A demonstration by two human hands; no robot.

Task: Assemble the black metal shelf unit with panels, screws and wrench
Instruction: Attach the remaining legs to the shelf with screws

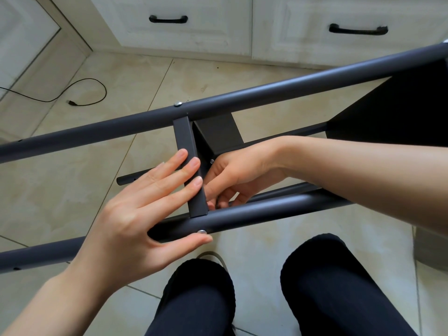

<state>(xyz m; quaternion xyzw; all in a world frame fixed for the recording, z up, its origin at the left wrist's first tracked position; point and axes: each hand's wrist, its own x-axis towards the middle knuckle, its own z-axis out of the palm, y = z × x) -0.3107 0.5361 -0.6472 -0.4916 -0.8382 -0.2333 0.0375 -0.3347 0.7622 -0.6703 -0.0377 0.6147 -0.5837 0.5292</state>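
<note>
- While the left hand [135, 214] lies flat with straight fingers on the shelf panel [190, 163], its thumb reaches along the near tube [254, 215] and its tip touches the tube just below a screw head [201, 231].
- Its three visible fingertips press the left face of the panel's folded edge; nothing is gripped.
- On the right side of that edge, the right hand [232, 175] reaches in from the right with fingers curled, tips bunched just above the near tube; whatever small part they may pinch is hidden, so I cannot tell.
- Just above the right knuckles a small screw [212, 161] shows in the panel's dark underside.
- The panel spans the gap between the near tube and the far tube [242, 97], touching both.
- A second screw head [178, 103] sits on top of the far tube, right above the panel's far end.
- Both tubes run from lower left up to the right, where a larger black panel [397, 112] fills the frame's right side.
- A thinner lower tube [128, 179] pokes out to the left, behind the left fingers.
- Two knees in black trousers [320, 287] sit nearest, on a beige tiled floor [72, 170].
- A black cable [80, 93] loops on the floor far left.
- White cabinet drawers [194, 25] with black handles [168, 19] line the far side.
- No brand, label or writing is readable anywhere.
</note>
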